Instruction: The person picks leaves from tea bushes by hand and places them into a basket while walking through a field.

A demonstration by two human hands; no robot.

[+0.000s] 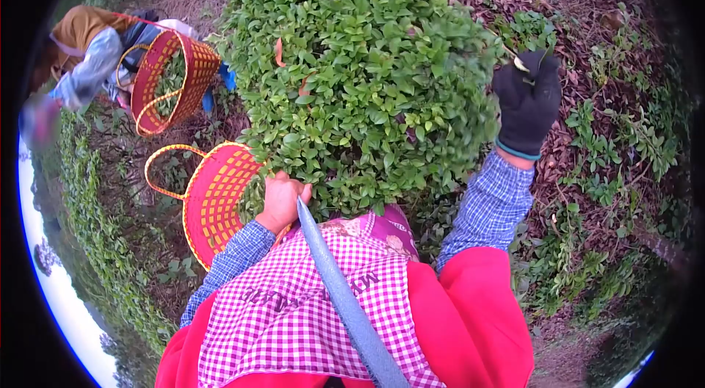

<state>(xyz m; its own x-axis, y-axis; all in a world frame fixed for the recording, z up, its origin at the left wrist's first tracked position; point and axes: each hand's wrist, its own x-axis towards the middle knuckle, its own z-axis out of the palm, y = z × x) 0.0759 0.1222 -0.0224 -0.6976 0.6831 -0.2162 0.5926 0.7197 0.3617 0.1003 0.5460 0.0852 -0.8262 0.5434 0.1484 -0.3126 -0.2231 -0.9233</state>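
A dense, leafy green bush point(360, 80) fills the middle of the head view. Past its right edge, my right hand point(525, 105) wears a black glove with a teal cuff. Its fingers are closed on a small leaf sprig point(521, 65). Bare and curled, my left hand point(283, 201) is low at the bush's near left edge; what lies inside it is hidden. Just left of that hand, a red and yellow woven basket point(213, 204) hangs tilted, with some green leaves showing inside. A blue-grey band point(338, 278) crosses my checked apron point(272, 322), its narrow end beside my left hand.
Another person point(92, 57) bends over at the upper left, carrying a similar woven basket point(172, 83) with leaves in it. Dry leaf litter and low weeds point(598, 124) cover the sloping ground on the right. A green hedge row point(103, 219) runs down the left.
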